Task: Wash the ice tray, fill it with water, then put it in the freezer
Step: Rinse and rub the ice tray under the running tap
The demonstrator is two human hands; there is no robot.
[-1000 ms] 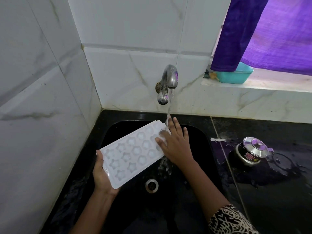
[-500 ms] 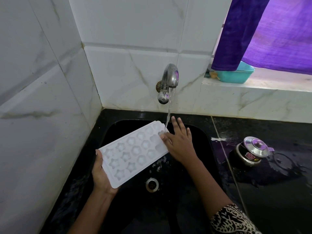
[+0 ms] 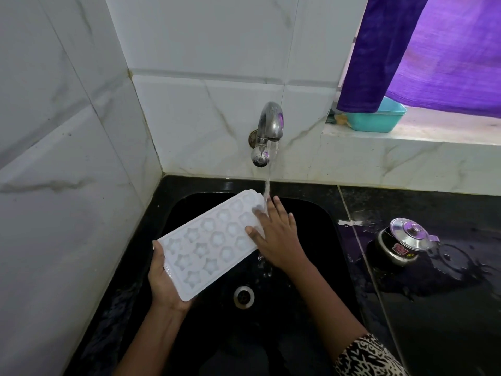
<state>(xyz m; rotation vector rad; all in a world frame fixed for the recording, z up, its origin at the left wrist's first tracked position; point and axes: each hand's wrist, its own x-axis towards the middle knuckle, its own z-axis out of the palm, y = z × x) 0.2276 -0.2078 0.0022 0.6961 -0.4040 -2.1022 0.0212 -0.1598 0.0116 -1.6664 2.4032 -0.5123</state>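
Head view: washing white plastic ice tray (image 3: 210,244) with star-shaped moulds, tilted over black sink (image 3: 311,213).
Left hand (image 3: 162,280) gripping lower end; right hand (image 3: 279,237) flat, fingers spread, on upper end under steel tap (image 3: 267,134) stream. Wet one-handed grip: could slip, drop into sink.

The ice tray (image 3: 211,244) is white plastic with star- and flower-shaped cells in three rows, open side up. It is held tilted above the black sink (image 3: 320,213), long axis running from 7 o'clock to 1 o'clock, the far end higher and wet under the tap's stream (image 3: 267,189).
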